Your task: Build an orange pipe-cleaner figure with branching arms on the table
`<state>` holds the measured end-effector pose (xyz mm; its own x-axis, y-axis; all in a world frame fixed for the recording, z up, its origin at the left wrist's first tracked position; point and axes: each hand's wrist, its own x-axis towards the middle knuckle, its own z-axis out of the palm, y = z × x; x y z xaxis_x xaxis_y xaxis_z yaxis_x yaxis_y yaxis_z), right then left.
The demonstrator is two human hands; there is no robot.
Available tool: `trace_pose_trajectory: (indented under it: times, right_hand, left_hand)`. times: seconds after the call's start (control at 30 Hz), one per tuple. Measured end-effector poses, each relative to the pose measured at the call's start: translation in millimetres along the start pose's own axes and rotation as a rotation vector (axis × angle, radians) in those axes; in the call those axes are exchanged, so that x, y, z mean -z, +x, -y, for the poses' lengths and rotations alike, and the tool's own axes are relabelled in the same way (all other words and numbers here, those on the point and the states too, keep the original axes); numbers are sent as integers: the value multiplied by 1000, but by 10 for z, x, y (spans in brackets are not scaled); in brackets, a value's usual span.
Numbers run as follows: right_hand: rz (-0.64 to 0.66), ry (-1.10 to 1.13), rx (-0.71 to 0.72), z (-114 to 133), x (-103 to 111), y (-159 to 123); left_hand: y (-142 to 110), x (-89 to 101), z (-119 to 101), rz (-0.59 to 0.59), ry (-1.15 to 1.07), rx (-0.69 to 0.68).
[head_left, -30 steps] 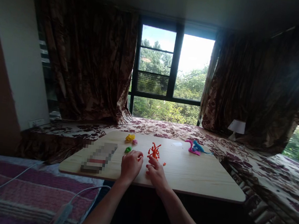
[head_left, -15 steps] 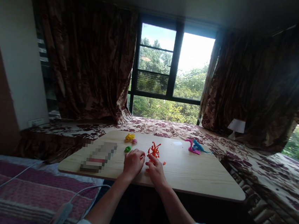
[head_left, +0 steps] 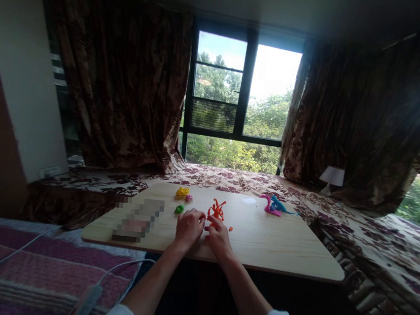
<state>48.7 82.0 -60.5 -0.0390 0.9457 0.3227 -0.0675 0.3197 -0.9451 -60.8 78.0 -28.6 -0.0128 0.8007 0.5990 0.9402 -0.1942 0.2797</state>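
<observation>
An orange clay figure (head_left: 217,209) with thin, curling limbs stands on the light wooden table (head_left: 279,248). In front of it, my left hand (head_left: 190,226) is closed, its thumb and fingers pinched together near the figure's left side. My right hand (head_left: 218,236) covers the figure's lower front, its bent fingers pointing toward the left fingertips. The two sets of fingertips almost meet. Whatever lies between them is too small or hidden to make out. A small orange clay bit (head_left: 230,228) sits just right of my right hand. Close behind my left hand lies a green clay lump (head_left: 179,209).
Yellow clay (head_left: 182,192) and a pink lump (head_left: 188,198) lie at the back left. A magenta clay figure (head_left: 270,206) and a blue one (head_left: 279,205) stand at the back right. A blurred-out flat object (head_left: 139,220) occupies the table's left. A lamp (head_left: 331,176) stands beyond.
My left hand has shifted slightly right, bringing its fingertips closer to those of my right hand. The right fingers have drawn in a little. The clay pieces have stayed in place.
</observation>
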Motion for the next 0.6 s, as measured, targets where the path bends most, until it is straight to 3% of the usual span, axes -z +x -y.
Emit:
trace_pose_trajectory:
  times: [0.6]
  right_hand:
    - [11,49,-11,52,5,-36]
  left_hand:
    - [-4,-26,-5,109,-271,155]
